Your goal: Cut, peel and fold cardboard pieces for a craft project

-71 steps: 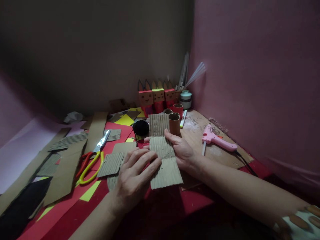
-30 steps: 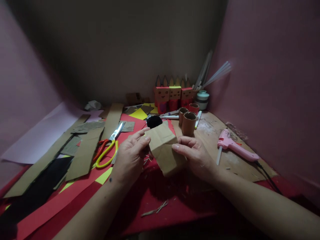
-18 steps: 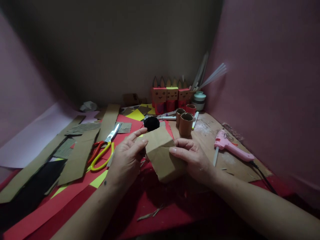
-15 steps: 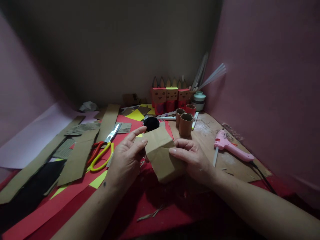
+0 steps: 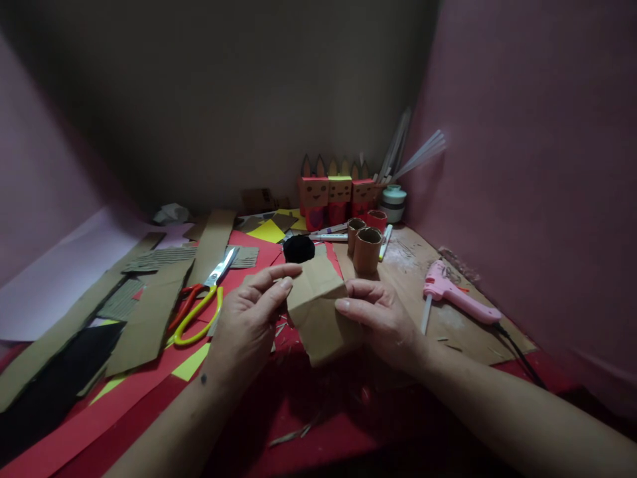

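A creased piece of brown cardboard (image 5: pixel 321 325) is held up between my two hands, bent along a line near its upper part. My left hand (image 5: pixel 256 309) pinches its left edge between thumb and fingers, with the index finger reaching over the top corner. On the other side, my right hand (image 5: pixel 383 315) grips the right edge, thumb in front. Just beyond the cardboard lies a round black fuzzy thing (image 5: pixel 299 249). Brown cardboard tubes (image 5: pixel 369 252) stand behind my right hand. Scissors with red and yellow handles (image 5: pixel 204 299) lie left of my left hand.
A pink glue gun (image 5: pixel 460 295) with a cord rests on a cardboard sheet at the right. Box-headed figures with pointed ears (image 5: pixel 314 192) stand at the back beside a lidded jar (image 5: pixel 393 202). Cardboard strips (image 5: pixel 149 318) and red paper (image 5: pixel 99 425) cover the left.
The left index finger has come down over the cardboard's top corner. The cardboard stays in both hands, tilted slightly differently. The whole view has shifted a little.
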`<state>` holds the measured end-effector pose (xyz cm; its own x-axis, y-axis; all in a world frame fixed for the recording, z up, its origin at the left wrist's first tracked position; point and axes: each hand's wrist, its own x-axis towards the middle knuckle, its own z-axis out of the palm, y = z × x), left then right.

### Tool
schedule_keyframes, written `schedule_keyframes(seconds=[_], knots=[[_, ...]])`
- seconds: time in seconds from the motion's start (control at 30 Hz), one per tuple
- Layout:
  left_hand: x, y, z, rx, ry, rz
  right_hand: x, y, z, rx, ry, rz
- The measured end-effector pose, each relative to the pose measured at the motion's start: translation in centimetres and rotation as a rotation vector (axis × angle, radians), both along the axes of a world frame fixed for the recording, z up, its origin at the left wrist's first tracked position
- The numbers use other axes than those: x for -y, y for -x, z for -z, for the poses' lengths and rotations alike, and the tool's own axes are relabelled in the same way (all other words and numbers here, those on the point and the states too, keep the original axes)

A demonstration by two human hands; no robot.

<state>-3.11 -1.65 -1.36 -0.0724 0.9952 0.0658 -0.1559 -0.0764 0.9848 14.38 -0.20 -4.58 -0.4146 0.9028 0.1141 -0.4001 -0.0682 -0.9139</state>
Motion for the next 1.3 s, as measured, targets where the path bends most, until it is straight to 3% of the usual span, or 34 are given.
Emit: schedule_keyframes(seconds=[0.27, 0.67, 0.93, 1.07, 1.17, 1.3], knots=[[-0.4, 0.0, 0.3, -0.139, 0.052, 0.041, 0.4, -0.1, -0.2, 0.051, -0.007, 0.004], [-0.3, 0.1, 0.3, -0.137, 0.011, 0.036, 0.4, -0.4, 0.1, 0.105, -0.071, 0.009], [-0.3, 0.1, 0.4, 0.064, -0.014, 0.07, 0.8, -0.1, -0.1, 0.138, -0.195, 0.104], [-0.4, 0.2, 1.1, 0.163, -0.048, 0.191, 0.6, 0.4, -0.1, 0.109, -0.294, 0.241], [-0.3, 0.3, 1.1, 0.025, -0.048, 0.197, 0.5, 0.7, 0.0, 0.126, -0.282, 0.257], [0.0, 0.7, 0.5, -0.228, -0.058, 0.117, -0.2, 0.5, -0.2, -0.01, -0.093, 0.073]])
